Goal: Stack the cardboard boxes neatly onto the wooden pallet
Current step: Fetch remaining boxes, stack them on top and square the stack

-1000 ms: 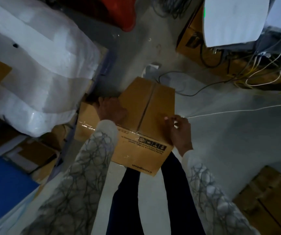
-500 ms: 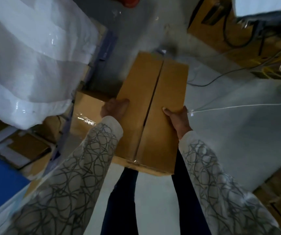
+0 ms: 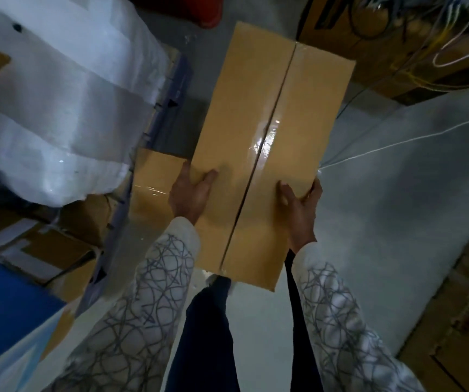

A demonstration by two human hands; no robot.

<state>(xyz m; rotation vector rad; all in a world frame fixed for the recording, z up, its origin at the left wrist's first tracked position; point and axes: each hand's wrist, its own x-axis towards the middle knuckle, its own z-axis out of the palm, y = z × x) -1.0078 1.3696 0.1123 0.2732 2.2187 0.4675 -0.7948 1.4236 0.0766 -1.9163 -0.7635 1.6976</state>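
Two hands on one long cardboard box [image 3: 267,154], and I'm watching its edges. Its left long edge runs close by the white wrapped bundle [image 3: 58,108] and overhangs a second taped box [image 3: 154,185] lower down; its far end reaches toward the cartons under the tangled wires [image 3: 425,52]. Open grey floor [image 3: 397,207] lies to the right, crossed by a white cord [image 3: 397,142]. Left hand [image 3: 191,193] is clamped on the box's left edge, thumb on top, fingers wrapped under. Right hand [image 3: 301,205] grips the right edge the same way. Patterned sleeves [image 3: 148,292] angle inward, dark trousers [image 3: 208,335] below. Against a second ago, the box has come up off the floor and now fills far more of my view, its printed side face gone from sight.
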